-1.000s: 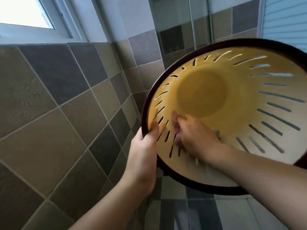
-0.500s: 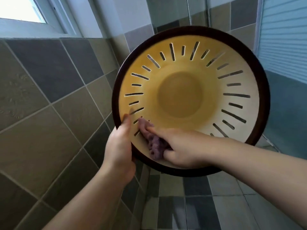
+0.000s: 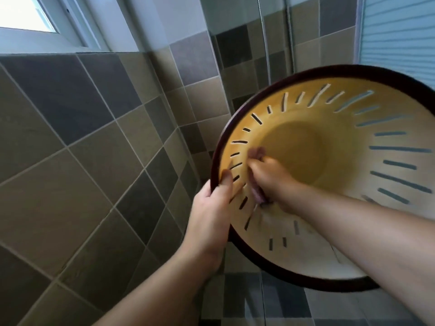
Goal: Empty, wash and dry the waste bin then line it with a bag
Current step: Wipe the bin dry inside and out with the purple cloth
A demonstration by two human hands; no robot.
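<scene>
The waste bin (image 3: 348, 175) is a round yellow plastic basket with slotted walls and a dark brown rim, tipped so its mouth faces me at the right. My left hand (image 3: 209, 215) grips the rim at its lower left, thumb hooked over the inside. My right hand (image 3: 270, 182) is inside the bin against the left wall, fingers closed on a small purple cloth (image 3: 257, 153). The cloth is blurred and mostly hidden under the fingers.
A brown and grey tiled wall (image 3: 94, 161) runs close along the left, with a window (image 3: 28, 17) above it. A glass shower screen (image 3: 259, 43) stands behind the bin, a louvred blue panel (image 3: 400, 38) at the far right, tiled floor (image 3: 270, 307) below.
The bin has shifted right and tilted, so part of it runs off the right edge. My right hand with the cloth has moved from the lower rim up the inner left wall.
</scene>
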